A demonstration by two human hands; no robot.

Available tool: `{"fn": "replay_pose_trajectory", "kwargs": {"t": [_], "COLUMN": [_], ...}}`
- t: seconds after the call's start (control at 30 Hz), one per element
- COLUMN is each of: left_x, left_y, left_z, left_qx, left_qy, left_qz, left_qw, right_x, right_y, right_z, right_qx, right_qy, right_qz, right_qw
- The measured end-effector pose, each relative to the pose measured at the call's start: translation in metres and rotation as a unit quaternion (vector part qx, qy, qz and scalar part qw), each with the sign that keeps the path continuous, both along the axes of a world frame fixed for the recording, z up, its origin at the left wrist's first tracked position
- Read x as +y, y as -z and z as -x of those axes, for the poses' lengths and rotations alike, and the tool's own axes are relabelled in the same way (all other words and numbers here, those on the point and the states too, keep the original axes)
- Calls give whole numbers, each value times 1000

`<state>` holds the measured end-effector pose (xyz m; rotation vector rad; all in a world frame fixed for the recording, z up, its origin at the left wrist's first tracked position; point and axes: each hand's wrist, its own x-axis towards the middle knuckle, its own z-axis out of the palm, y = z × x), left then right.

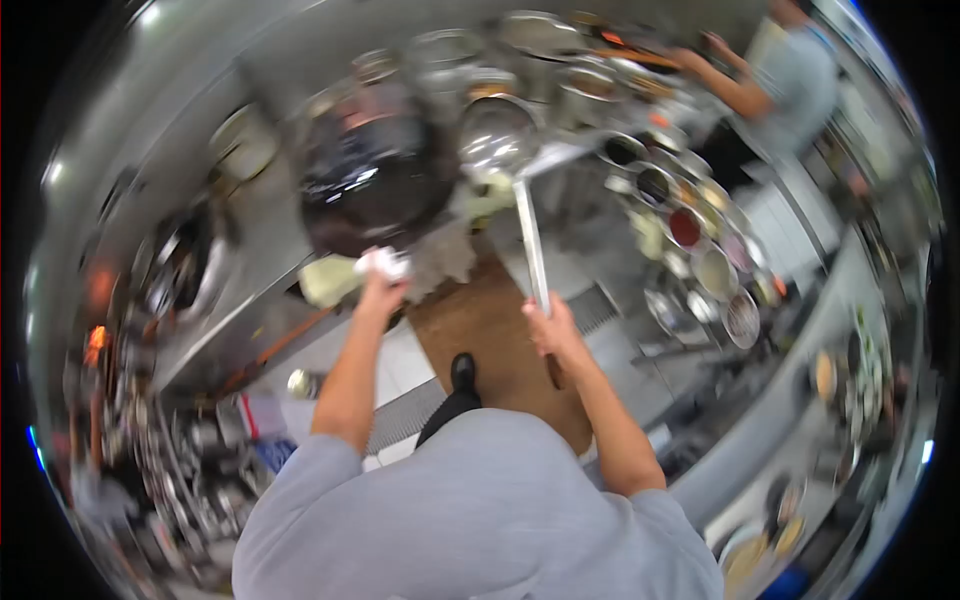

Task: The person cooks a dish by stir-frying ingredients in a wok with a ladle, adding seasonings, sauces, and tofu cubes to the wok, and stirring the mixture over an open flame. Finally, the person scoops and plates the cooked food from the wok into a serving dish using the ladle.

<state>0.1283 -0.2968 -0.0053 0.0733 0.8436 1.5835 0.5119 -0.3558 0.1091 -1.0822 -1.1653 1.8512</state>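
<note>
My right hand (pixel 556 330) is wrapped round the long handle of a large metal ladle (pixel 532 232). The ladle's round bowl (pixel 498 135) points away from me, beside the wok. My left hand (pixel 382 285) is closed on a white cloth (pixel 396 265) at the near edge of a big dark wok (pixel 375 185). Whether the cloth is wrapped round a wok handle is hidden. The wok's inside looks dark and shiny, and motion blurs it.
Pots (pixel 445 45) line the back of the stove. To the right stand several seasoning containers (pixel 687 227). A co-worker (pixel 800 85) works at the far right. Flames (pixel 97 345) show at the left. Below me lies a brown floor mat (pixel 490 330).
</note>
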Motion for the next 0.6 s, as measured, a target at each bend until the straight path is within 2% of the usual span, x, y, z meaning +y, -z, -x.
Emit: {"fn": "replay_pose_trajectory", "kwargs": {"t": [0.03,0.07,0.1,0.13,0.17,0.2,0.23,0.27,0.3,0.4,0.43,0.5,0.53,0.57,0.6], "left_x": [-21,-44,-68,-78,-91,-101,-116,-116,-117,-127,-140,-165,-180,-193,-220], "left_y": [14,-10,-32,-5,-6,-30,-48,-57,-65,-88,-100,-117,-117,-96,-101], "left_z": [-12,-36,-77,-91,-125,-183,-232,-269,-310,-418,-453,-518,-550,-584,-611], "left_qx": [26,-44,-11,-122,-113,-102,-92,-72,-53,-26,9,6,48,86,143], "left_qy": [-17,66,123,258,294,336,361,460,537,749,785,851,881,901,889], "left_qz": [-24,-35,-14,-71,1,29,44,29,8,-40,-36,-60,-66,-83,-142], "left_qw": [999,996,992,956,949,936,927,884,842,661,619,521,466,417,411], "right_x": [-21,-45,-70,-92,-125,-158,-182,-204,-226,-283,-299,-319,-327,-333,-340], "right_y": [-8,-7,-4,3,14,26,40,50,59,90,93,91,90,90,89], "right_z": [-26,-56,-83,-110,-131,-144,-157,-166,-176,-181,-181,-180,-178,-177,-178], "right_qx": [-71,-35,10,41,75,86,-1,-90,-89,-32,-26,18,25,-19,-65], "right_qy": [38,29,37,60,82,177,210,217,249,297,309,326,333,333,331], "right_qz": [33,61,82,81,84,92,90,97,103,137,137,133,134,132,130], "right_qw": [996,997,996,994,990,976,974,967,959,945,941,936,933,933,932]}}
